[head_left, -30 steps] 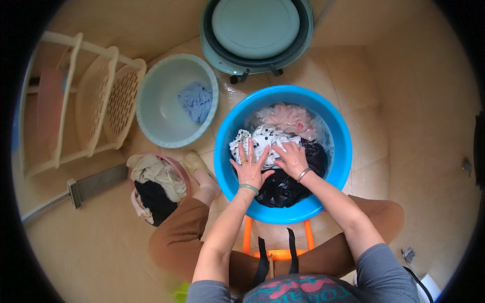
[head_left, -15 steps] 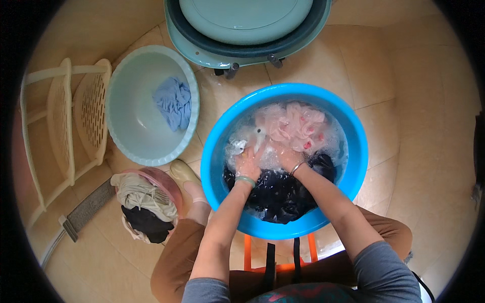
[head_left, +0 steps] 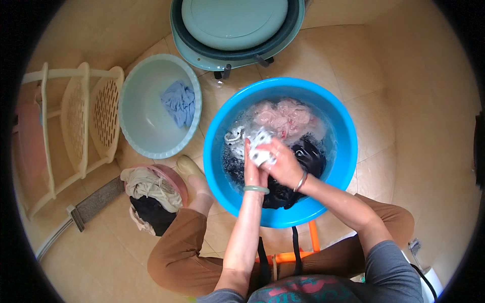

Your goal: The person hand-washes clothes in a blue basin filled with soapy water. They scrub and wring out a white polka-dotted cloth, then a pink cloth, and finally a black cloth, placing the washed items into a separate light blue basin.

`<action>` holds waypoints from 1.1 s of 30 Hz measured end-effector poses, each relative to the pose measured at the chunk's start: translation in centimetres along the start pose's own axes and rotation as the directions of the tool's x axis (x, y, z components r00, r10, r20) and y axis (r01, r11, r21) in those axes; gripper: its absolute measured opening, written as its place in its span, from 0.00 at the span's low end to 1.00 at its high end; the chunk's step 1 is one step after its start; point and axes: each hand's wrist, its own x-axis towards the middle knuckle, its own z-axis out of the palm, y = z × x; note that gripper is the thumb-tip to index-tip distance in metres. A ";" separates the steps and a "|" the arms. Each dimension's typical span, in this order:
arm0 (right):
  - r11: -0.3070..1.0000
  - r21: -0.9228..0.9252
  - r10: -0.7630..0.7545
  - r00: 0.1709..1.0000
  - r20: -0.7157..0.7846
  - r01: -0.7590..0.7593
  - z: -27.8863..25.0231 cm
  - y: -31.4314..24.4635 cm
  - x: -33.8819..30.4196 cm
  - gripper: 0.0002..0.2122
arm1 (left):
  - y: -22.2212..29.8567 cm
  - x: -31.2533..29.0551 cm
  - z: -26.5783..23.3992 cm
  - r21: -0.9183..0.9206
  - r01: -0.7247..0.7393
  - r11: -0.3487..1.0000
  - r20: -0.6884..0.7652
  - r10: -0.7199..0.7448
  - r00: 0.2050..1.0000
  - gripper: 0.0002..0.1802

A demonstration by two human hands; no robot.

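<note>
While the right hand (head_left: 283,162) is pinching the dotted cloth (head_left: 261,147) over the basin (head_left: 349,161), the left hand (head_left: 252,170) is pressing alongside, its grip too hidden to tell; pink cloth (head_left: 287,120) and black cloth (head_left: 310,157) are soaking below.

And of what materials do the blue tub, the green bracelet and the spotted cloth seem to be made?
Blue tub: probably plastic, smooth, slightly glossy, evenly coloured along its rim.
Green bracelet: perhaps stone, glass or plastic; a smooth, pale ring.
Spotted cloth: fabric, soft and crumpled, apparently wet; fibre unclear.
</note>
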 end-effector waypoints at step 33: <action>0.889 -0.458 -0.118 0.963 -0.243 -0.007 -1.8 9.0 -0.1 0.12 | 1.3 -1.7 -2.5 0.946 -0.322 -0.038 0.240 0.750 0.617 0.36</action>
